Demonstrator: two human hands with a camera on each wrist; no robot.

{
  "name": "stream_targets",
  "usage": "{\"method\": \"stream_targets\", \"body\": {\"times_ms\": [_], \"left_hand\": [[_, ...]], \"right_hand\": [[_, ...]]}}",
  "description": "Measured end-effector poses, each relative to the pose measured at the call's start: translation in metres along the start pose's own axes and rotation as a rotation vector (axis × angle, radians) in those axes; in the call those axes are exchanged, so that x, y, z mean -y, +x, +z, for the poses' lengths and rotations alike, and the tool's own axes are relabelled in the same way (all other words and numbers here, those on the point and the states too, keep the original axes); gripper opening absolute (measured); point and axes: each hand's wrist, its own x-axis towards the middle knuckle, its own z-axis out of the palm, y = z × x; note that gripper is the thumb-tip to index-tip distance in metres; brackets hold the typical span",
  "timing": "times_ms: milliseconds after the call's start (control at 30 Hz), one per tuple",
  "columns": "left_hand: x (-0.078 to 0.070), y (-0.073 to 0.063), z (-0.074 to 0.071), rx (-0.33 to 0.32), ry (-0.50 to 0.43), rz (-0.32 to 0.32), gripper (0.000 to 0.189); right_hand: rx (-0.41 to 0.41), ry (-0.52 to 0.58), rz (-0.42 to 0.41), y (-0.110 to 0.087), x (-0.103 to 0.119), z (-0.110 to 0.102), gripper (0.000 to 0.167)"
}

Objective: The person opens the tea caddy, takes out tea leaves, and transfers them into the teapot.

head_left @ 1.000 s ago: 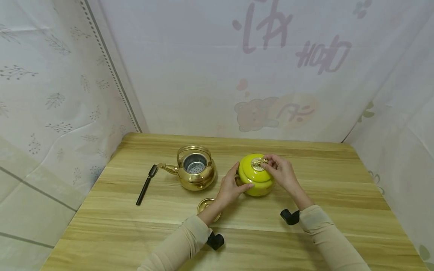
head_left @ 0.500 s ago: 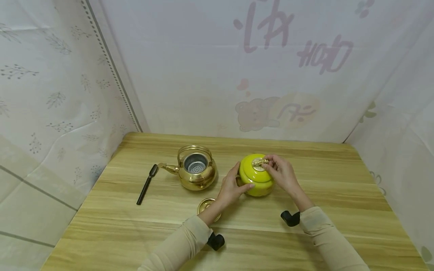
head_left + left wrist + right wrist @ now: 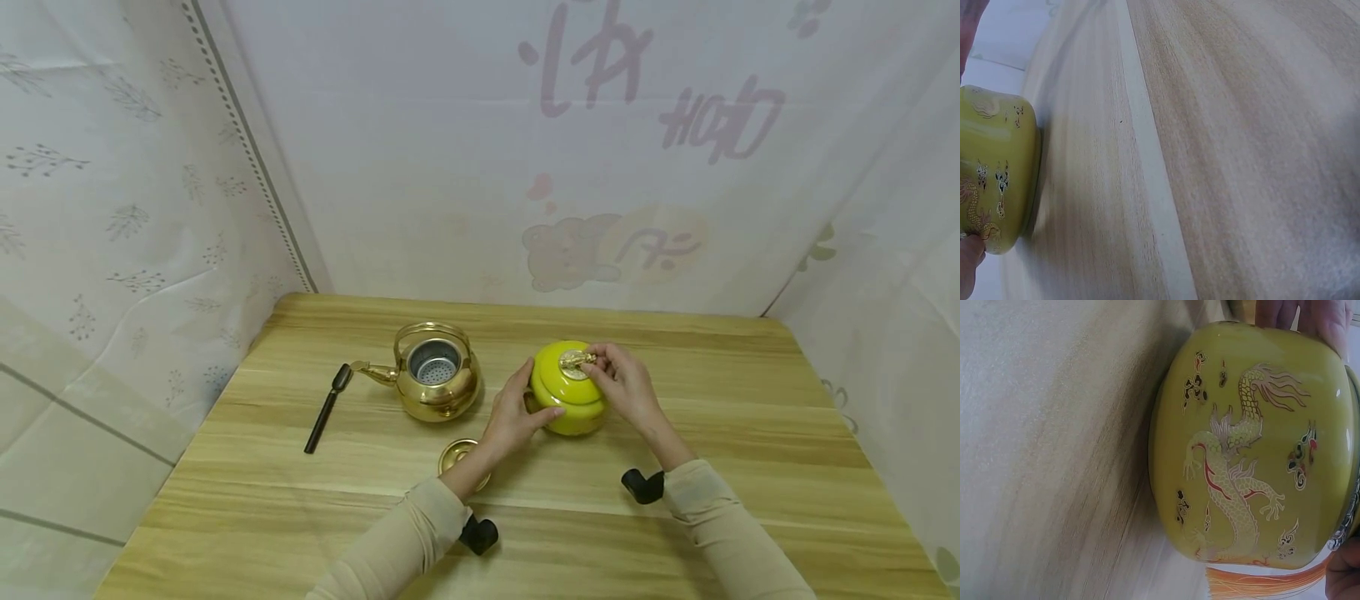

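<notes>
A yellow lidded jar (image 3: 572, 415) stands on the wooden table, its lid (image 3: 553, 385) on top with a gold knob (image 3: 576, 360). My left hand (image 3: 512, 417) holds the jar's left side, thumb across the front and fingers round the back. At the knob, my right hand (image 3: 621, 383) pinches with thumb and fingertips. A dragon and small cloud shapes decorate the jar (image 3: 1229, 456) in the right wrist view, with an orange tassel (image 3: 1266, 582) beside it. The left wrist view has only part of the jar (image 3: 997, 169), with a thumb (image 3: 969, 256) pressed on its side.
Left of the jar stands a gold teapot (image 3: 438, 404) without its lid, a perforated strainer (image 3: 437, 371) inside. A dark scoop (image 3: 327, 412) lies by its spout. A round gold lid (image 3: 452, 454) lies partly under my left forearm. A patterned curtain (image 3: 420, 183) hangs behind the table (image 3: 262, 483).
Both hands keep the same hold on the jar and the knob. The whole head view has shifted very slightly; nothing on the table has visibly moved.
</notes>
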Motion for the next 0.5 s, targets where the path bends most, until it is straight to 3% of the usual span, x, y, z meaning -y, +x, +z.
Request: {"method": "stream_targets", "body": {"times_ms": [500], "left_hand": [[-0.0008, -0.0009, -0.0004, 0.002, 0.017, 0.009, 0.087]], "right_hand": [[0.005, 0.015, 0.012, -0.0009, 0.0008, -0.0001, 0.014]]}}
